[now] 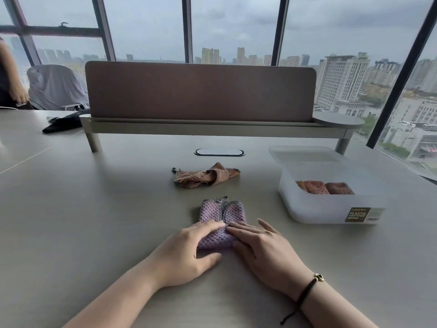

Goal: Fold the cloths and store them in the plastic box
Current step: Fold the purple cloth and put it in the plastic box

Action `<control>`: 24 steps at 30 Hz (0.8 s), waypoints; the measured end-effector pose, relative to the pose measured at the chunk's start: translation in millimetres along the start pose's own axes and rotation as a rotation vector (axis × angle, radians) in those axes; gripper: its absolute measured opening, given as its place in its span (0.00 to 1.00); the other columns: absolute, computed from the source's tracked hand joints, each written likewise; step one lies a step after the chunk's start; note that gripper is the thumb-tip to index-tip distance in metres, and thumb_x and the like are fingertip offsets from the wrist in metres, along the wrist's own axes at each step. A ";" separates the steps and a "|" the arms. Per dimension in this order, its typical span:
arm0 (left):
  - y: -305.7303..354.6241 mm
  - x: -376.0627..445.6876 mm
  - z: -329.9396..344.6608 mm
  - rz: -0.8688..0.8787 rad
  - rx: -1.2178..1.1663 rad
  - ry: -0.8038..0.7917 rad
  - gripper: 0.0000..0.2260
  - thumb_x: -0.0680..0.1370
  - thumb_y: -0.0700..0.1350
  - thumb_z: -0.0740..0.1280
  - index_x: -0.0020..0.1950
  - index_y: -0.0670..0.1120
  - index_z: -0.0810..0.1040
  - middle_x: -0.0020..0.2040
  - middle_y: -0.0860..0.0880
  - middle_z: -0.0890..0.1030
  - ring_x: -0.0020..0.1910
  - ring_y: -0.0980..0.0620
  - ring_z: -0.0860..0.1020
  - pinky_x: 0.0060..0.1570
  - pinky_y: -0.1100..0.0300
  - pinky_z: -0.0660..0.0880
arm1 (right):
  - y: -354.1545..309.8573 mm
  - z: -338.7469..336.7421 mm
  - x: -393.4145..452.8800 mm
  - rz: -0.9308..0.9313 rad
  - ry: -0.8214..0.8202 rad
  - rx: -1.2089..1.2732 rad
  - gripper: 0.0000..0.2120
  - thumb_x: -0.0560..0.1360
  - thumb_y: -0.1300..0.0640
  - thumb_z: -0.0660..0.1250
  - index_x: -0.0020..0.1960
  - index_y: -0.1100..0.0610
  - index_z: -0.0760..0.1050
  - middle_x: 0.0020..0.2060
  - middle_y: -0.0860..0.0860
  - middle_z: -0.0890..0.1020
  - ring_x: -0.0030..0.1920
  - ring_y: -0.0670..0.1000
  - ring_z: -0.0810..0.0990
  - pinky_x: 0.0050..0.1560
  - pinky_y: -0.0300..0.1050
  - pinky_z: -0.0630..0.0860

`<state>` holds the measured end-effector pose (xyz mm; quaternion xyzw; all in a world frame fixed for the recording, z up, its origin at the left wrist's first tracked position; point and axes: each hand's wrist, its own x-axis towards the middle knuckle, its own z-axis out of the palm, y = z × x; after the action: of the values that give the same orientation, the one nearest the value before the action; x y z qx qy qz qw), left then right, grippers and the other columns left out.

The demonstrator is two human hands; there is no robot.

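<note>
High-rise office: desk divider panel (201,91), cable grommet (219,152), window wall (236,27) over city.

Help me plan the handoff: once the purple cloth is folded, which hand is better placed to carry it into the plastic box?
Probably the right hand: the plastic box sits on its side of the purple cloth, while the left hand would have to cross over.

The tabletop (94,209) looked smooth and matt, the purple cloth (222,215) and the orange cloth (203,177) were coarse waffle-textured fabric with dark stitched edges, and the plastic box (331,204) was frosted translucent plastic bearing a paper-like label (358,214).
</note>
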<state>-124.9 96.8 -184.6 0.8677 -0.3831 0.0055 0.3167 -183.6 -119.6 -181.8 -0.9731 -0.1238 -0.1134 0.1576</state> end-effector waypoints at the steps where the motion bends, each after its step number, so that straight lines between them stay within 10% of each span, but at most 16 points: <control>1: 0.8 -0.8 -0.9 -0.016 -0.019 0.031 0.27 0.73 0.56 0.69 0.71 0.64 0.67 0.67 0.67 0.75 0.63 0.66 0.75 0.66 0.63 0.70 | 0.3 -0.1 0.2 0.006 0.020 0.005 0.24 0.79 0.38 0.47 0.70 0.40 0.70 0.69 0.32 0.70 0.71 0.33 0.64 0.76 0.46 0.58; 7: 6.5 -2.6 -3.4 -0.046 -0.017 0.190 0.18 0.72 0.42 0.69 0.60 0.58 0.78 0.43 0.59 0.84 0.28 0.63 0.75 0.36 0.74 0.68 | 1.5 -4.3 -4.3 0.001 0.013 0.015 0.32 0.70 0.28 0.60 0.69 0.41 0.72 0.67 0.34 0.74 0.67 0.35 0.70 0.73 0.41 0.60; 14: 3.9 -0.1 -4.1 0.023 -0.085 0.276 0.07 0.79 0.48 0.68 0.56 0.53 0.81 0.46 0.61 0.84 0.47 0.66 0.81 0.47 0.68 0.75 | 2.7 -4.4 -4.3 0.072 0.093 0.073 0.24 0.67 0.43 0.63 0.63 0.43 0.73 0.52 0.42 0.83 0.53 0.48 0.79 0.53 0.38 0.71; 20: -0.5 -1.0 -3.5 0.066 -0.029 0.230 0.18 0.72 0.52 0.76 0.61 0.56 0.78 0.56 0.62 0.82 0.56 0.69 0.78 0.57 0.71 0.72 | 7.3 -2.3 -5.6 0.100 0.196 0.148 0.14 0.71 0.52 0.62 0.56 0.43 0.73 0.44 0.46 0.83 0.47 0.51 0.80 0.47 0.48 0.77; 24: -0.2 1.4 -4.4 0.097 -0.033 0.287 0.09 0.74 0.46 0.74 0.53 0.52 0.84 0.50 0.60 0.85 0.50 0.67 0.81 0.51 0.68 0.76 | 7.0 -3.6 -6.7 0.102 0.206 0.194 0.10 0.73 0.48 0.65 0.53 0.44 0.73 0.40 0.46 0.83 0.43 0.49 0.80 0.44 0.47 0.77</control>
<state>-122.7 98.4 -180.8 0.8331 -0.3756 0.1383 0.3818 -188.6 -128.6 -182.2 -0.9416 -0.0680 -0.1919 0.2684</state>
